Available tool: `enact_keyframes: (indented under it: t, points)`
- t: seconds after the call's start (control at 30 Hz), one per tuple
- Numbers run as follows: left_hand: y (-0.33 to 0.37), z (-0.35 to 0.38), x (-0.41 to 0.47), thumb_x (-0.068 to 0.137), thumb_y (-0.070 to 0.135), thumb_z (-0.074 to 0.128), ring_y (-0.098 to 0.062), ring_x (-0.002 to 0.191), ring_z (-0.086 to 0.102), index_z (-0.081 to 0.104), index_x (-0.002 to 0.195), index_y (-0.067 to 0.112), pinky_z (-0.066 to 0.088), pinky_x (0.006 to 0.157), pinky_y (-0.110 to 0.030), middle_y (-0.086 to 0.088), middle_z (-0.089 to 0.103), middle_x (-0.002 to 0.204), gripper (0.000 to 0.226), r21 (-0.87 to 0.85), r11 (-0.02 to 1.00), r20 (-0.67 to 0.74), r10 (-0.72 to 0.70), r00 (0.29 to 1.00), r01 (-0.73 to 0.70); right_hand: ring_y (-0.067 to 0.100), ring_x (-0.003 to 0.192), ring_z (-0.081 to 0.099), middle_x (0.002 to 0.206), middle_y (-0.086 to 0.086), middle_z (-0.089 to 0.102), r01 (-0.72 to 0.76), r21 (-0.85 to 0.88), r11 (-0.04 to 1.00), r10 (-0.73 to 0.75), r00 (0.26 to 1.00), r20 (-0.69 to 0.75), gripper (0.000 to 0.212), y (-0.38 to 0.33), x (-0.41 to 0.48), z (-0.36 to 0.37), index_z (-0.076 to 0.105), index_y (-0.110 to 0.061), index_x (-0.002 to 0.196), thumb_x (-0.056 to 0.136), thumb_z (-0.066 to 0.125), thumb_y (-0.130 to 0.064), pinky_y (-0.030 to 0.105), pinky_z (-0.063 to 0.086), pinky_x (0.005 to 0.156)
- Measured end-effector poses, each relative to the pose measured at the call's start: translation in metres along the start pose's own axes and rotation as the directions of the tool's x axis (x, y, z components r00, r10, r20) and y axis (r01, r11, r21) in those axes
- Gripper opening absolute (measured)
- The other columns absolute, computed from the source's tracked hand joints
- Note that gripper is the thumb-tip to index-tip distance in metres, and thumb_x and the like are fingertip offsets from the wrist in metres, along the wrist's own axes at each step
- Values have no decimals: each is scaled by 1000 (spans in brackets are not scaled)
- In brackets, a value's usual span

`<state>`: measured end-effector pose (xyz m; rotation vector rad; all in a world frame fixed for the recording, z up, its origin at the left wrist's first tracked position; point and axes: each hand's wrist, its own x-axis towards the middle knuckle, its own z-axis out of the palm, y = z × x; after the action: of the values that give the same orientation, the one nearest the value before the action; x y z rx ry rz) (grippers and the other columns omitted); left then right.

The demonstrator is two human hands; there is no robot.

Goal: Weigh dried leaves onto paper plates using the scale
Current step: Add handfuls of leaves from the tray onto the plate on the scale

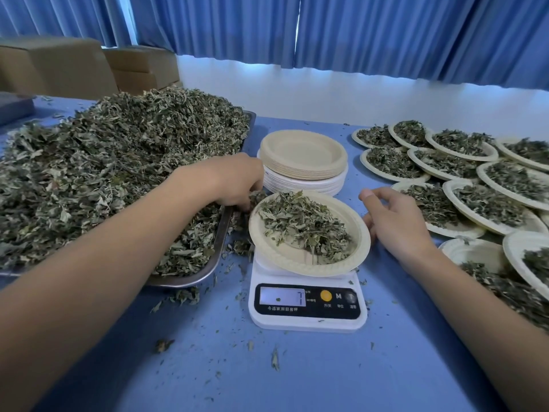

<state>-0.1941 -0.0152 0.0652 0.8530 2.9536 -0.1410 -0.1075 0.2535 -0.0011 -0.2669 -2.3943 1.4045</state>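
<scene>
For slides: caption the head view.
Left hand pinches leaves beside the plate on the scale; right hand at its rim.

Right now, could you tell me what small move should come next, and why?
Probably bring the left hand, its fingers curled into leaves at the edge of the tray, over the plate on the scale and drop them; the right hand is beside the rim.

At nine o'clock from the scale [307, 322], the tray [220, 242] is dull-sheened metal; its dried leaves [118, 156] are matt, crumpled, rough. The paper plate [355, 254] on the scale is matt beige pulp, rim embossed. The scale is smooth white plastic with a glossy black panel. The worktop [297, 376] is matt blue; the curtains [371, 34] at twelve o'clock are pleated cloth.
</scene>
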Motion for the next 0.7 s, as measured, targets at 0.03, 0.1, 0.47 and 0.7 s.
enact_keyframes:
  t: [0.03, 0.1, 0.47, 0.7]
  points:
    - [0, -3, -1, 82, 22, 82, -21, 64, 60, 70, 73, 13, 55, 68, -40, 0, 64, 65, 17, -15, 1000, -46, -2, 999, 1, 14, 40, 56, 57, 1, 69, -3, -1, 1000, 3, 1000, -2, 24, 0, 0, 0, 64, -18, 103, 104, 53, -39, 26, 42, 50]
    - [0, -12, -4, 83, 18, 81, -16, 57, 55, 69, 72, 15, 48, 62, -34, 2, 58, 59, 16, -57, 998, -162, -19, 987, 10, 14, 40, 56, 56, 0, 69, -6, 2, 1000, 6, 1000, -3, 24, 0, 0, 0, 64, -18, 103, 104, 54, -39, 24, 42, 47]
    - [4, -49, -35, 81, 6, 76, -12, 53, 40, 49, 54, 24, 33, 57, -31, 2, 50, 56, 42, -267, 964, -349, -96, 932, -1, 11, 41, 56, 54, -5, 67, 10, 4, 1000, -10, 1000, 4, 26, 0, -1, 1, 65, -18, 104, 104, 54, -42, 30, 43, 57]
    - [5, -54, -39, 80, 9, 78, -15, 59, 68, 72, 73, 16, 50, 56, -27, -5, 68, 63, 12, -275, 960, -258, -132, 957, 58, 11, 40, 55, 53, -5, 66, 26, -24, 999, -26, 1000, 2, 33, 2, -1, 0, 68, -12, 98, 104, 52, -40, 32, 43, 58]
